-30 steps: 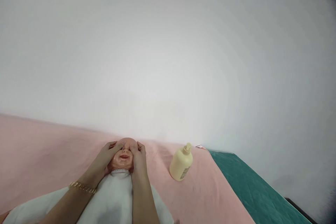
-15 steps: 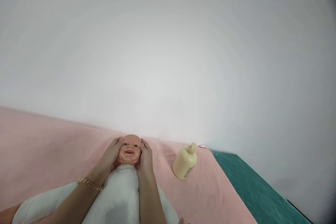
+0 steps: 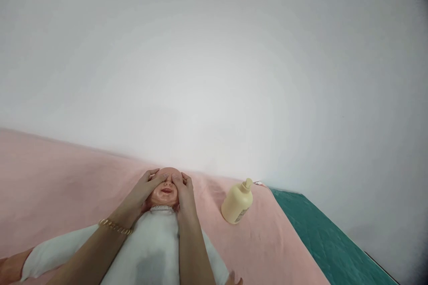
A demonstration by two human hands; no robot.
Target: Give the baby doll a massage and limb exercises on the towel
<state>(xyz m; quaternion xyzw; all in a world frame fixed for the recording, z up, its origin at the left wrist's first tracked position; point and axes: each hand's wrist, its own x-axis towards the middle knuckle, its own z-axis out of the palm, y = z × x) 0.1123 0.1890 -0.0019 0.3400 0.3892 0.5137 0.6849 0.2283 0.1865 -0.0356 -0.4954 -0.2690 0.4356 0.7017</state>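
Note:
A baby doll [image 3: 147, 236] in a white outfit lies on its back, its head toward the wall. My left hand [image 3: 141, 190], with a gold bracelet at the wrist, cups one side of the doll's head [image 3: 165, 198]. The other side is held by my right hand [image 3: 186, 192]. Both thumbs rest on the face near the inner ends of the eyes, and they cover the eyes. The mouth and chin show between my palms. My forearms lie over the doll's chest and arms.
A pale yellow pump bottle [image 3: 236, 204] stands right of the doll on a pink cloth [image 3: 261, 249]. Farther right, a green surface [image 3: 314, 227] shows beside the cloth's edge. A plain white wall [image 3: 214, 75] rises behind.
My thumbs have moved from the sides of the doll's head inward over its eyes. The fingers still hold the sides of the head. The view has shifted slightly.

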